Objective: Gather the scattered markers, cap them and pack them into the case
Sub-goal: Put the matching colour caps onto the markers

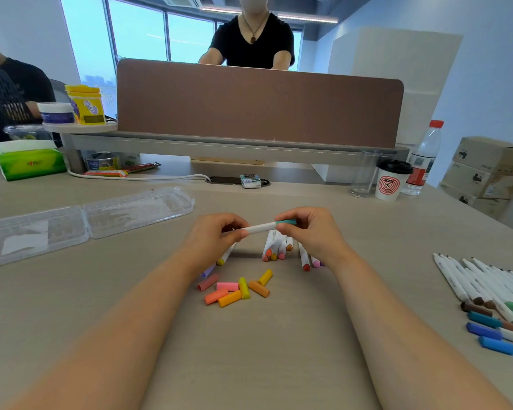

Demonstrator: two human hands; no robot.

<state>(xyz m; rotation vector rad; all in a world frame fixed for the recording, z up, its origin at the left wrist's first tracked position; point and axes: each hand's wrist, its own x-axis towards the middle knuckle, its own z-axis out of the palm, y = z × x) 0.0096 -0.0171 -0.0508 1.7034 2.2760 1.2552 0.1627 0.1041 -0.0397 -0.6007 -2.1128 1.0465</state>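
Note:
A white marker (261, 227) is held level above the table between both hands. My left hand (216, 235) grips its left end. My right hand (308, 229) pinches the teal cap (286, 222) on its right end. Under my hands lie several white markers with coloured ends (279, 247). Several loose caps (237, 288) in pink, orange and yellow lie just in front of them. The clear plastic case (86, 220) lies open at the left. More uncapped white markers (480, 282) and blue and brown caps (486, 329) lie at the far right.
A paper coffee cup (393, 180), a clear glass (365, 174) and a water bottle (424, 156) stand at the back right. A green tissue pack (30, 164) sits at the back left. A brown desk divider (258, 105) runs across, with a person behind it.

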